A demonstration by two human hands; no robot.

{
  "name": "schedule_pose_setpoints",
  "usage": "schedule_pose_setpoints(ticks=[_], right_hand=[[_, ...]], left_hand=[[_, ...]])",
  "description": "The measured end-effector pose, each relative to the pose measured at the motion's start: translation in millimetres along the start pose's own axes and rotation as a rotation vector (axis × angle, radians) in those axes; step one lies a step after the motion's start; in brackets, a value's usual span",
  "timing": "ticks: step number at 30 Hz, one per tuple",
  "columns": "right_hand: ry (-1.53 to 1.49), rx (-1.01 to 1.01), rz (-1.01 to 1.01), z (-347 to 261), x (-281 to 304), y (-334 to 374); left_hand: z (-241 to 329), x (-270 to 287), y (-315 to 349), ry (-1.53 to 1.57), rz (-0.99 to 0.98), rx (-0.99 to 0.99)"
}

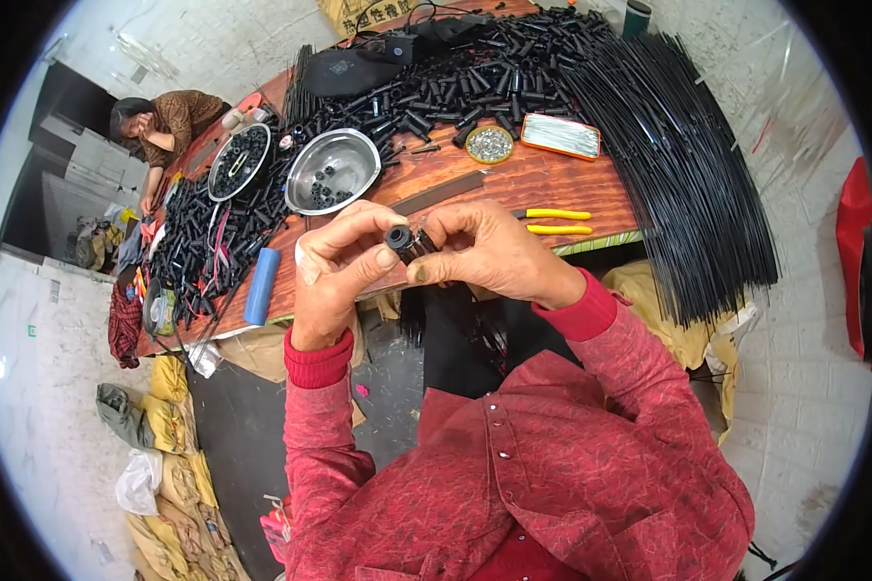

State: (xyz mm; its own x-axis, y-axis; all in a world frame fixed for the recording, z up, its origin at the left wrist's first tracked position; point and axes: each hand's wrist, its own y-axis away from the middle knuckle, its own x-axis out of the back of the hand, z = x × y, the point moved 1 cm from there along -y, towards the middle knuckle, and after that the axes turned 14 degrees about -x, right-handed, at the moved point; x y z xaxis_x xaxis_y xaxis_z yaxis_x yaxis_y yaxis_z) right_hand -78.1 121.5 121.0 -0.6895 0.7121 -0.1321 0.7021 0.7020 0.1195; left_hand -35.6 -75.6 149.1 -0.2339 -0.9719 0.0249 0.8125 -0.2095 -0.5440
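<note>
Both hands meet over the near edge of the table, pinched around a short black cylindrical part (398, 237) with a round hole in its end. My left hand (344, 271) grips the end with the hole between thumb and fingers. Thumb and fingers of my right hand (499, 254) close on the other side of the dark piece, covering much of it. Just beyond the hands lies a flat dark bar (441, 192). Yellow-handled pliers (557, 222) rest beside my right hand, and a steel bowl (358, 145) with a few small black pieces stands behind my left.
Black tubular parts (475, 82) are heaped across the back. Long thin black rods (688, 174) hang over the right edge. A tin of small metal pieces (489, 144), a tray of pins (560, 136) and a blue cylinder (262, 286) sit on the table (591, 184). Another person (170, 126) leans at the far left.
</note>
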Motion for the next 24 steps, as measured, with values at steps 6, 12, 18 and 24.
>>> schedule_pose_setpoints(ticks=[6, 12, 18, 24], right_hand=[[0.081, -0.003, -0.056, -3.0, 9.1, -4.8], [0.138, -0.061, -0.131, -1.8, 15.4, -16.0], [0.014, -0.127, -0.238, 2.3, 14.2, -22.6], [-0.046, -0.086, -0.155, 7.2, 8.3, -21.2]], left_hand=[[-0.3, -3.3, -2.0, -0.043, 0.041, 0.017], [-7.0, 0.8, -5.2, -0.047, -0.002, -0.019], [-15.4, 10.6, -5.3, 0.026, -0.074, -0.037], [-19.9, 9.3, 3.8, 0.073, 0.174, 0.125]])
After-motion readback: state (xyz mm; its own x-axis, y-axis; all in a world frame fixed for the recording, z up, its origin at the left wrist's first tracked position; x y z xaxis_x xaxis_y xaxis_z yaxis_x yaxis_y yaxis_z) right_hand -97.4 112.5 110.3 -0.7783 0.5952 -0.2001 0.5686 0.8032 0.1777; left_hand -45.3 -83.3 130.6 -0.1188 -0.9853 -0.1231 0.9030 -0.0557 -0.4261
